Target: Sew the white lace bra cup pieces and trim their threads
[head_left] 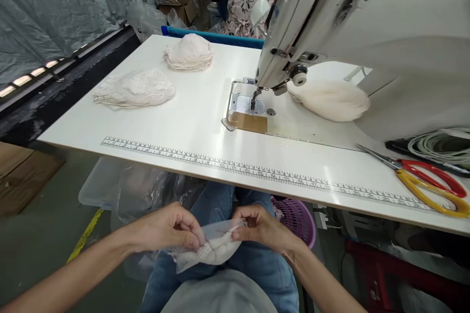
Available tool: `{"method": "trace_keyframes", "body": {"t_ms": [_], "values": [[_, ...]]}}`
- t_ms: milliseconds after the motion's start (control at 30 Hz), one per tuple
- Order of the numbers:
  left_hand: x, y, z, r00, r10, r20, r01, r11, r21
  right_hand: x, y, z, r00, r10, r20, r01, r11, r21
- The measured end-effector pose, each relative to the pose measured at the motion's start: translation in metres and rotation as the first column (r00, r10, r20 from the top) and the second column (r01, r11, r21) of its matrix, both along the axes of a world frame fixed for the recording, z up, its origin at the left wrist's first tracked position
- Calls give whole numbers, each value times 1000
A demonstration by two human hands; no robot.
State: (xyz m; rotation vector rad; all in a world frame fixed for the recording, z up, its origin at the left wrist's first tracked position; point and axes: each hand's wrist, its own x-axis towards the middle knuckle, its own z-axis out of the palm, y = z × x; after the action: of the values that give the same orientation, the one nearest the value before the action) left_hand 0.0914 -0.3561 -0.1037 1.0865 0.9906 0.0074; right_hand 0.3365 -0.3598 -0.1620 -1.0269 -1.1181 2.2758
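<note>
White table (191, 122) w/ printed ruler, grey plastic sheeting (55, 5), concrete floor (40, 234)

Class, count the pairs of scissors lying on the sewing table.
2: red scissors and yellow scissors, side by side at the table's right end. Others may lie beyond the picture's edge.

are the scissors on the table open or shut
Shut: the scissors lie flat near the table edge, blades together in one point, red and yellow handles side by side.
</note>
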Motion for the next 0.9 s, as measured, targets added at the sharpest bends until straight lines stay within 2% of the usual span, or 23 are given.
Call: {"method": "trace_keyframes", "body": {"t_ms": [400, 567, 733, 900], "values": [[-10, -2, -8, 999, 31, 45, -28, 998, -60, -5, 0, 1, 1000, -15, 17, 15, 1000, 5], [-12, -5, -9, 999, -1, 49, 0, 1000, 22, -12, -2, 9, 999, 26, 19, -27, 998, 56], [1, -10, -16, 1000, 26, -9, -25, 998, 63, -20, -4, 12, 998, 30, 60, -39, 987, 156], [0, -11, -16, 999, 8, -44, -3, 994, 110, -18, -7, 9, 999, 15, 37, -18, 996, 92]]}}
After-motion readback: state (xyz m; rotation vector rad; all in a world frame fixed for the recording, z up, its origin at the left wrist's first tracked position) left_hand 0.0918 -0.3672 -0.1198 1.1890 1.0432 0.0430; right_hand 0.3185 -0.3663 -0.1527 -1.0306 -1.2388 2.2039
